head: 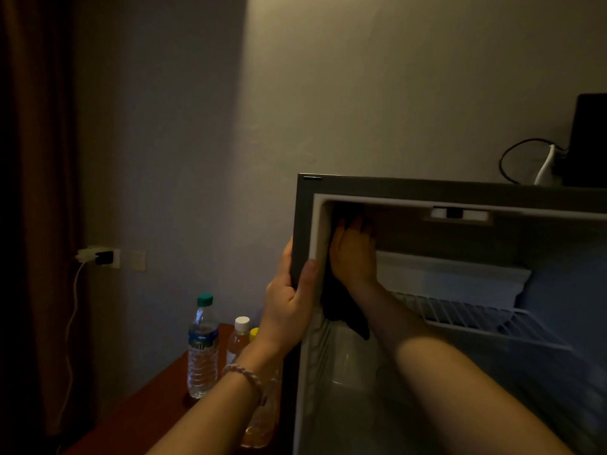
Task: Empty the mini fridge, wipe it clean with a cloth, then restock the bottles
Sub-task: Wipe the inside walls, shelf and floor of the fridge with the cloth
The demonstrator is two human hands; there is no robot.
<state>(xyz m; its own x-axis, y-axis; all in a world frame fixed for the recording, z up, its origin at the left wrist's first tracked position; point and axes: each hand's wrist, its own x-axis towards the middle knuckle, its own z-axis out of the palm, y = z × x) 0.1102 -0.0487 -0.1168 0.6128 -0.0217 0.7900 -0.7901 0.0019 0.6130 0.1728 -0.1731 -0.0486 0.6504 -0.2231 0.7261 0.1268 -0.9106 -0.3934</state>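
Observation:
The mini fridge [460, 192] stands open at the right, its inside bare apart from a white wire shelf [476, 318]. My left hand [290, 297] grips the fridge's left front edge. Inside, my right hand [353, 251] presses a dark cloth [345, 315] flat against the upper left inner wall, and the cloth's tail hangs down below the wrist. Left of the fridge, on a reddish-brown table [157, 395], stand a clear water bottle with a green cap [203, 346], a white-capped bottle [239, 336] and a yellow-capped bottle [253, 334], the last partly hidden by my left arm.
A wall socket with a plugged charger [98, 256] and a white cable is on the left wall, beside a dark curtain [36, 192]. On the fridge's top at the far right stand a black object [589, 139] and a white item with a black cord.

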